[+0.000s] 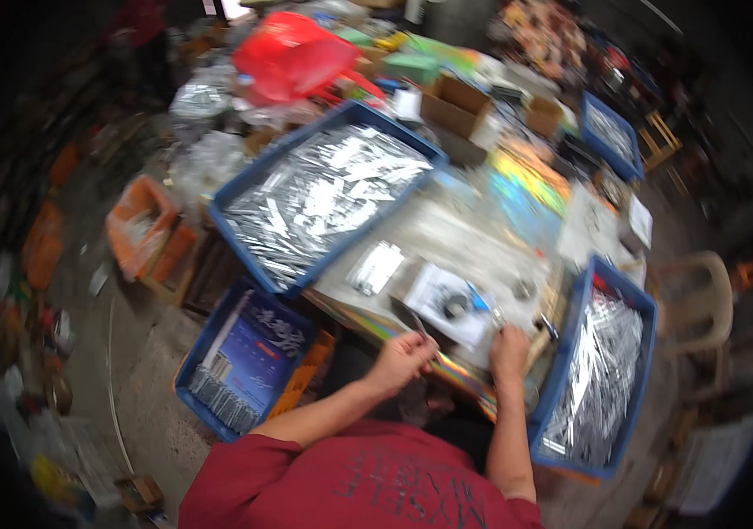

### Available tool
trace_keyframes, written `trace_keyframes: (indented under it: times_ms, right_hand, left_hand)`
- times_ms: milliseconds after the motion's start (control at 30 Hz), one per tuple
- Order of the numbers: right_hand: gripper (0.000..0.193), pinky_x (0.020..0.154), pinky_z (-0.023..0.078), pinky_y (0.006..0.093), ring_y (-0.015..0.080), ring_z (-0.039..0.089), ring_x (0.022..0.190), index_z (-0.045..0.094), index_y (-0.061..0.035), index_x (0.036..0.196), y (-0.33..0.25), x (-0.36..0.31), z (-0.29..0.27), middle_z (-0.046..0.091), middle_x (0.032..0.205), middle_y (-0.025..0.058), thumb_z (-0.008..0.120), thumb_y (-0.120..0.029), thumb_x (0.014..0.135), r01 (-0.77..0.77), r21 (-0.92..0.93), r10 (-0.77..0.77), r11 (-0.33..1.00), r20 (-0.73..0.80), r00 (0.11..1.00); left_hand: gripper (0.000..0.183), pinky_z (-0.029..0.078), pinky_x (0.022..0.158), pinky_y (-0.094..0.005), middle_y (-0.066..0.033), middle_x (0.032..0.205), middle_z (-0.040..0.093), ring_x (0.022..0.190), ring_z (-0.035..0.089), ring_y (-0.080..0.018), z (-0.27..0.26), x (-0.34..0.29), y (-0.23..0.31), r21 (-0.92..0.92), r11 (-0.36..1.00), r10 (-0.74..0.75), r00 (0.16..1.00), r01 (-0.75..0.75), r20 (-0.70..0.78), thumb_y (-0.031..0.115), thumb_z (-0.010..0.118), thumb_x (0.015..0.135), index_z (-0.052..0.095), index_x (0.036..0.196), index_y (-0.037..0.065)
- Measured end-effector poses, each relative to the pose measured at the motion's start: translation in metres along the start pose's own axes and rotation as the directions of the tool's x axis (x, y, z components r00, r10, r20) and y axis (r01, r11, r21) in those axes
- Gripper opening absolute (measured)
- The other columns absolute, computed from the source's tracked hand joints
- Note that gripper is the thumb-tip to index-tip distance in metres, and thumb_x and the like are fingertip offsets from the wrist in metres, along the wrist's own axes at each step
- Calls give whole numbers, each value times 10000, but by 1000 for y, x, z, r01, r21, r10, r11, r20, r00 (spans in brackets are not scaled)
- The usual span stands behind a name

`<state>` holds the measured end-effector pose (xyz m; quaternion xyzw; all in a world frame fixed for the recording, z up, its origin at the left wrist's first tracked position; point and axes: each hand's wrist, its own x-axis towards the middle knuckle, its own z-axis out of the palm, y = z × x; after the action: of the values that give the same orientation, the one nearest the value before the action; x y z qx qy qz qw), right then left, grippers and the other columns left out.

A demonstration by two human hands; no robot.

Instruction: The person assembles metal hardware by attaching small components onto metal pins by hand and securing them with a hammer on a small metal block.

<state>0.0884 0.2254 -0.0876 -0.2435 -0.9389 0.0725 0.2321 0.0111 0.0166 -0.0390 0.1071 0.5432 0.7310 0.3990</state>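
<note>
My left hand [403, 360] is closed in a pinch near the front edge of the worktable [447, 220]. A thin dark metal strip [419, 324] sticks up from its fingertips. My right hand [509, 351] is curled at the table's front edge, close to a small shiny piece [497, 316]; blur hides whether its fingers hold anything. Between and beyond the hands lies a white paper sheet [434, 289] bearing a dark round object [457, 305] and a blue item [480, 297]. To its left is a small stack of silvery metal pieces [375, 267].
Large blue trays of metal strips stand at the left [275, 284] and right [650, 326]. A lower blue tray [184, 375] holds a printed blue sheet. A red plastic bag [293, 57], a cardboard box [456, 104] and rainbow foil [526, 181] crowd the far side. A plastic chair [716, 295] stands right.
</note>
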Motion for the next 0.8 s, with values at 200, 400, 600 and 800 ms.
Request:
trace_keyframes:
  times_ms: [200, 400, 600, 800]
  right_hand:
    - [58, 591, 352, 448, 346, 484, 662, 486, -22, 654, -2, -5, -10, 503, 665, 164, 491, -75, 676, 14, -62, -10, 998, 69, 998]
    - [121, 634, 343, 458, 349, 496, 740, 492, -14, 732, -12, 1, -16, 519, 725, 176, 505, -133, 717, -136, -167, 166, 977, 181, 970]
    - [95, 621, 363, 443, 371, 499, 735, 469, 12, 783, -8, 0, -17, 523, 759, 203, 470, -81, 764, -175, 69, 167, 982, 105, 980]
    - [109, 628, 391, 390, 358, 502, 695, 475, 37, 824, -12, -11, -27, 522, 751, 198, 464, -64, 784, -204, 339, 193, 918, 67, 979]
  left_hand:
    - [176, 334, 429, -142, 30, 667, 543, 521, 458, -13, 6, 0, -8, -53, 998, 23, 998, -20, 60, 246, 520, 813, 530, 776, 74]
    - [176, 326, 434, -153, 31, 642, 523, 499, 431, -20, 7, 1, -4, -87, 995, 56, 998, -53, 33, 242, 518, 817, 510, 754, 78]
    - [158, 330, 431, -161, 17, 636, 520, 487, 416, -29, 6, 5, -2, -115, 990, 90, 995, -85, 40, 202, 517, 816, 510, 761, 54]
    - [156, 326, 428, -163, 13, 632, 523, 485, 416, -31, 7, 4, -3, -129, 988, 89, 994, -81, 55, 197, 515, 814, 509, 762, 50]
